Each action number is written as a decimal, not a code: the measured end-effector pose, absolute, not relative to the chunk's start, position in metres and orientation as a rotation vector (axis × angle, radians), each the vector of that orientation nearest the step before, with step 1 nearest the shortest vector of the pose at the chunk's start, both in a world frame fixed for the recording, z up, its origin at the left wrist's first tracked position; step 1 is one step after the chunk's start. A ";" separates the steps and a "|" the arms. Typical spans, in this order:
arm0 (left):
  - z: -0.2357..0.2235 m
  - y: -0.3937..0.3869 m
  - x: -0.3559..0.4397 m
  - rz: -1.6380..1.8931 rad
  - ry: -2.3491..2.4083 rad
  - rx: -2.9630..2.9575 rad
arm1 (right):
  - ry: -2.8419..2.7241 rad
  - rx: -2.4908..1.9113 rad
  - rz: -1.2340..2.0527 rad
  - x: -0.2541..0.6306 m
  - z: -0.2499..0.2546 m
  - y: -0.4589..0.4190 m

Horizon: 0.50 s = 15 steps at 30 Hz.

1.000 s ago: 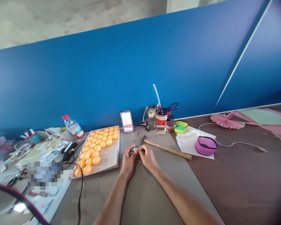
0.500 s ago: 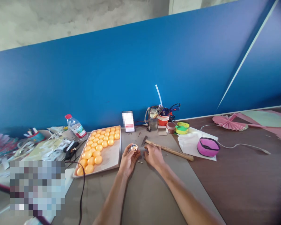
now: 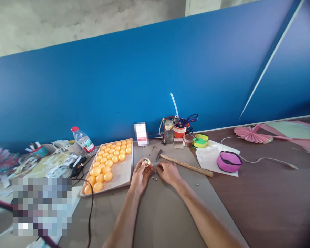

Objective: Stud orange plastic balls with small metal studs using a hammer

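Between the thumb and fingers of my left hand (image 3: 139,177) is a small round shiny object (image 3: 146,162), gold with dark markings; its exact kind is unclear. My right hand (image 3: 167,170) is just to its right, fingertips pinched together, and what they hold, if anything, is too small to name. Several tiny shiny metal pieces (image 3: 156,179) lie on the grey mat (image 3: 165,213) below and between the hands. Behind my right hand rests a hammer (image 3: 187,164) with a wooden handle, its head pointing left.
To the left is a white tray (image 3: 120,175) partly filled with orange balls (image 3: 109,163). A water bottle (image 3: 84,139) and tangled clutter stand beyond it. A jar (image 3: 168,132), a red-and-white cup (image 3: 180,131) and a pink container (image 3: 229,162) are at the back and right.
The round object in my left hand has turned, showing a different face. My right fingers have drawn together and moved slightly left over the metal pieces.
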<state>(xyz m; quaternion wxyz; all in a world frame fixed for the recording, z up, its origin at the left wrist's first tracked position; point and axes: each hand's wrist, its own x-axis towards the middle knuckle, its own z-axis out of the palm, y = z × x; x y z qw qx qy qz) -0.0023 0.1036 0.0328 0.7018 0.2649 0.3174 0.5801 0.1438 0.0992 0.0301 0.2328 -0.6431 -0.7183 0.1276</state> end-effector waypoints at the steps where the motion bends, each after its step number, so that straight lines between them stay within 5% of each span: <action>1: 0.033 0.104 -0.002 1.289 0.707 0.589 | -2.000 -1.761 0.359 0.144 0.031 0.099; 15: 0.029 0.105 -0.002 1.288 0.716 0.591 | -1.958 -1.686 0.371 0.139 0.027 0.098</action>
